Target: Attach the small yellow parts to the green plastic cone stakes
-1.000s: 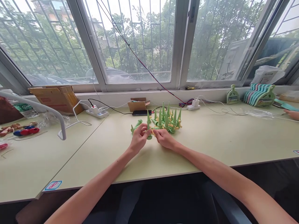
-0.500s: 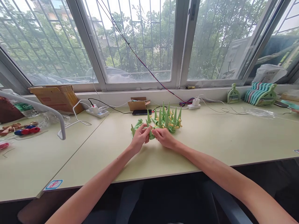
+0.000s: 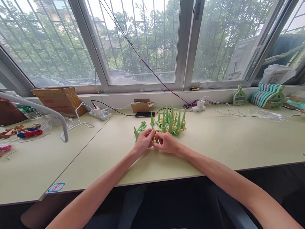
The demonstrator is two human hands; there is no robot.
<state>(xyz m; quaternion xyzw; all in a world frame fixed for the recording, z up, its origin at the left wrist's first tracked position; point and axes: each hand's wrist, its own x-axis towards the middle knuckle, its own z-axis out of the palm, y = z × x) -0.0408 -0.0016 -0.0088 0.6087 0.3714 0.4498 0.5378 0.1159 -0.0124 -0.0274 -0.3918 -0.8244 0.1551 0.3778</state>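
My left hand [image 3: 144,140] is closed on a green cone-shaped plastic piece [image 3: 154,135], which stands roughly upright between the two hands. A small yellow peg [image 3: 155,140] shows low on that piece. From the other side, my right hand [image 3: 166,142] pinches at the peg and the cone's base; its fingertips partly cover both. Just beyond my hands stand several green cones [image 3: 170,126] with yellow pegs at their bases. More green cones [image 3: 142,125] are behind my left hand, some lying down and one upright.
A black phone [image 3: 145,114] lies before a small cardboard box [image 3: 141,106]. Power strips [image 3: 100,114] with cables sit along the back. On the left a white metal bar [image 3: 57,114] crosses the table. Far right, several small dustpan-shaped pieces [image 3: 268,96] stand in a row.
The green cone has turned in my hands, and its yellow peg now faces me. My right hand's fingers have shifted down around its base. The view has moved slightly.
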